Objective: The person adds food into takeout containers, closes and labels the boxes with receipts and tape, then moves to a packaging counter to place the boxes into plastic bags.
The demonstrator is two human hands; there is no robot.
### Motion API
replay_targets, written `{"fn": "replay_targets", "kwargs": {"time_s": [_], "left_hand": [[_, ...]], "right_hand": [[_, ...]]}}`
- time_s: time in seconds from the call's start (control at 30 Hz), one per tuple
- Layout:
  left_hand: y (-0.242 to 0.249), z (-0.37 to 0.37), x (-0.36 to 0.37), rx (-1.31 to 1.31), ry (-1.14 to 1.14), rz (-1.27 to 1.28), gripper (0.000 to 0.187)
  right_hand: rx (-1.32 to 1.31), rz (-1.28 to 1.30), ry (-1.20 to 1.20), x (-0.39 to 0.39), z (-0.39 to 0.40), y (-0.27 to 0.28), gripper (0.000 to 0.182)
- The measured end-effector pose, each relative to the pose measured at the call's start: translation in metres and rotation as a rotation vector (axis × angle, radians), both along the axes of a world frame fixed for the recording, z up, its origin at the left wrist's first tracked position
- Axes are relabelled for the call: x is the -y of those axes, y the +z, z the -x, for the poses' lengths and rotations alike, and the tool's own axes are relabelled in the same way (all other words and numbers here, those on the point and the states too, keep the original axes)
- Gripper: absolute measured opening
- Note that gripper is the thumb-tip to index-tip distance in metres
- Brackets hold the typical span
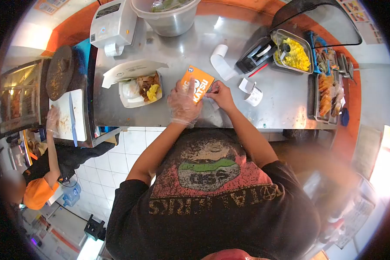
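An orange food box (202, 79) with "KATSU" printed on it stands on the steel counter in front of me. My left hand (184, 103), in a clear plastic glove, is closed round its left side, fingers lying over the printed face. At the box's lower right edge, my bare right hand (222, 96) has its fingers pinched together; what they hold is hidden. To the left sits an open white food box (139, 103) holding rice, browned pieces and something yellow. A roll of labels (254, 97) lies right of my right hand.
A white label printer (112, 24) and a plastic tub (171, 21) stand at the back. Rightward are a paper strip (221, 63), a black tape dispenser (255, 54), a red pen (258, 70) and a yellow-filled container (295, 54). At left, a co-worker's gloved hand (52, 120) touches a cutting board (65, 110) with a knife (73, 117).
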State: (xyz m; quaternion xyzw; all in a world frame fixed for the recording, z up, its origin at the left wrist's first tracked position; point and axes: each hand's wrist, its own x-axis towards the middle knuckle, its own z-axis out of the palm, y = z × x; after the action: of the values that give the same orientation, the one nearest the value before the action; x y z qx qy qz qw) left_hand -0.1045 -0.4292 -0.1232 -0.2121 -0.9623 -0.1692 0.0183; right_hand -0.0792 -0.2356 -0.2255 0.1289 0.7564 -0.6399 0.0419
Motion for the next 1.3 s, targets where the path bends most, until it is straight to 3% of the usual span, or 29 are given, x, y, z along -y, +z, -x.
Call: {"fn": "replay_targets", "kwargs": {"time_s": [0.1, 0.17, 0.27, 0.37, 0.6, 0.7, 0.77, 0.8, 0.83, 0.87, 0.9, 0.97, 1.07, 1.13, 1.17, 1.3], "left_hand": [[0.0, 0.002, 0.001, 0.031, -0.011, 0.012, 0.086], [0.004, 0.003, 0.0, 0.102, -0.004, 0.075, 0.089], [0.001, 0.003, 0.0, 0.052, 0.007, 0.092, 0.094], [0.003, 0.003, 0.0, 0.103, 0.003, 0.119, 0.096], [0.009, 0.003, 0.002, 0.134, 0.004, 0.119, 0.093], [0.012, 0.009, 0.015, 0.134, -0.099, 0.024, 0.095], [0.017, 0.011, 0.03, 0.164, -0.196, -0.043, 0.095], [0.022, 0.013, 0.043, 0.162, -0.191, -0.041, 0.095], [0.03, 0.016, 0.057, 0.452, -0.369, -0.488, 0.094], [0.039, 0.015, 0.066, 0.741, -0.538, -0.941, 0.094], [0.05, 0.008, 0.068, 0.742, -0.533, -0.94, 0.094], [0.07, -0.005, 0.066, 1.31, -0.455, -1.486, 0.093], [0.083, -0.007, 0.067, 1.261, -0.403, -1.433, 0.096], [0.083, -0.01, 0.07, 1.288, -0.394, -1.501, 0.096], [0.083, -0.012, 0.071, 1.325, -0.384, -1.567, 0.095], [0.085, -0.018, 0.078, 1.431, -0.309, -1.742, 0.094]], "right_hand": [[-0.049, -0.127, -0.048, 0.003, 0.004, 0.016, 0.037], [-0.013, -0.472, -0.009, 0.002, 0.008, 0.025, 0.036], [-0.114, -0.257, -0.05, 0.002, 0.008, 0.024, 0.04], [-0.045, -0.101, -0.123, 0.011, 0.01, 0.02, 0.044], [0.093, -0.245, -0.262, 0.036, 0.013, 0.054, 0.05], [0.184, -0.355, -0.327, 0.036, 0.017, 0.062, 0.048], [-0.116, -0.306, -0.321, 0.028, 0.016, 0.072, 0.044], [-0.188, -0.231, -0.135, 0.025, 0.017, 0.096, 0.046], [-0.189, -0.227, -0.13, 0.026, 0.02, 0.115, 0.046], [-0.228, -0.014, 0.075, 0.028, 0.021, 0.131, 0.047], [-0.265, 0.2, 0.279, 0.029, 0.022, 0.143, 0.048], [-0.154, 0.261, 0.353, 0.03, 0.026, 0.15, 0.045], [-0.158, 0.261, 0.456, 0.03, 0.036, 0.143, 0.042], [-0.046, 0.284, 0.248, 0.035, 0.038, 0.147, 0.037], [-0.05, 0.283, 0.255, 0.036, 0.038, 0.151, 0.037], [0.114, 0.251, 0.494, 0.039, 0.039, 0.155, 0.035]]}}
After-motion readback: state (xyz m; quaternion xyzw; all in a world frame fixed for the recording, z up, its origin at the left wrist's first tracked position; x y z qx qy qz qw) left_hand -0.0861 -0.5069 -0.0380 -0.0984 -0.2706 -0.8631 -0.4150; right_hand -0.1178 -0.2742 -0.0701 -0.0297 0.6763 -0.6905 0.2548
